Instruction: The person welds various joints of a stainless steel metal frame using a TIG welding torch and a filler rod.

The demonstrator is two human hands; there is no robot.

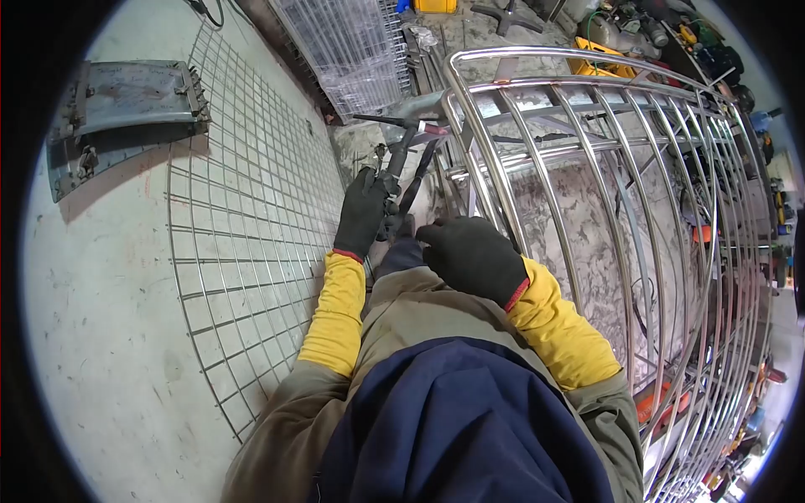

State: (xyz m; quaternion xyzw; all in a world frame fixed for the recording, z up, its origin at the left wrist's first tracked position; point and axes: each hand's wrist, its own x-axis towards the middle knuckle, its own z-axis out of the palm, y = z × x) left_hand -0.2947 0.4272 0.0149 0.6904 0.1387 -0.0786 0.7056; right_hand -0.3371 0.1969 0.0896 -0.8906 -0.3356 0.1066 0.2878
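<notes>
1. Surface, pale (pixel 109 335), runs along the left side.
2. Steel-tube frame (pixel 599 172) fills the right side. Nearest tube is just beside the right hand; worth giving that sleeve room so it doesn't knock.
3. Wire mesh (pixel 243 201) lies against the pale surface, left of the left hand. Cut ends could snag a glove.
4. Dark metal tool (pixel 402 152) sits far of the body, between mesh and frame. Exact type unclear. Far end shows close to the frame; can't tell if they touch. Probably handles best with a firm grip and its far end watched.
5. Right hand (pixel 474 256), gloved: fingers bent, back up, nothing visible in it; can't tell if it pinches anything. Well placed to steady the tool.
6. Left hand (pixel 362 214), gloved: fingers at the tool's near part; closure hidden, can't tell how tight.
</notes>
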